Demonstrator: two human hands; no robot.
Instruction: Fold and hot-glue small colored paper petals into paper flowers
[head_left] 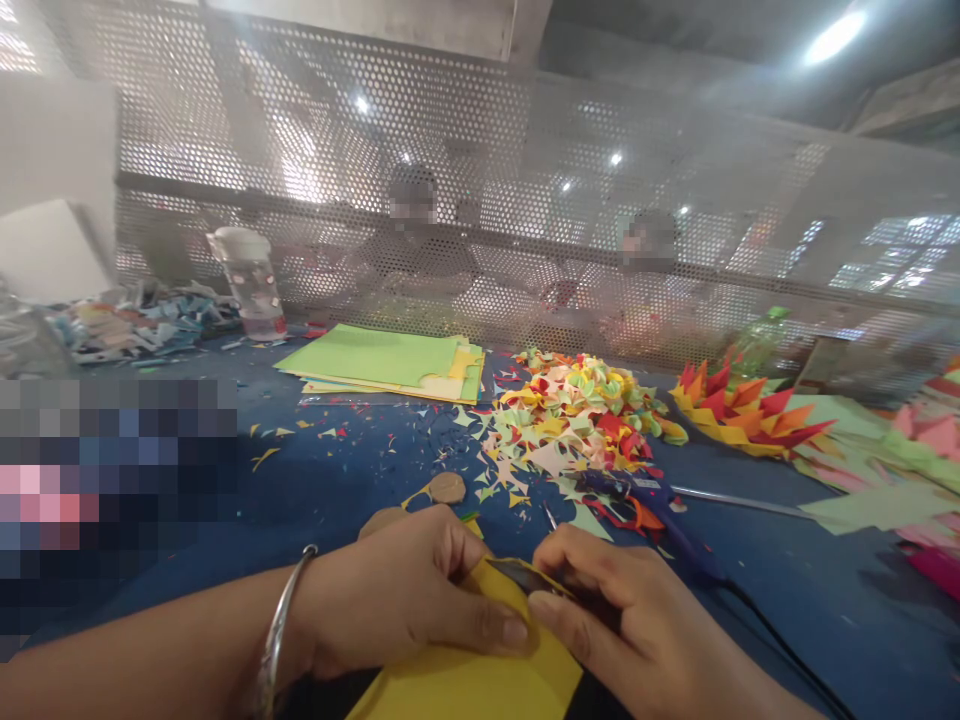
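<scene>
My left hand (435, 600), with a silver bangle at the wrist, pinches a folded sheet of yellow paper (457, 680) low in the middle of the view. My right hand (611, 610) is closed at the sheet's right edge around what looks like a pair of scissors. Their dark blade (521, 575) lies along the paper's upper edge, and the handles are hidden in my fingers. Just beyond my left hand sits a round tan disc (448, 487). Cut scraps of coloured paper (562, 420) are heaped ahead of my hands.
A blue glue gun (637, 490) with a black cord lies to the right. Green and yellow sheets (375, 355) are stacked ahead. Red-orange paper petals (750, 410) and a green bottle (757, 345) stand right. A lidded cup (251, 285) is left. Behind a perforated screen (315, 130) sit people.
</scene>
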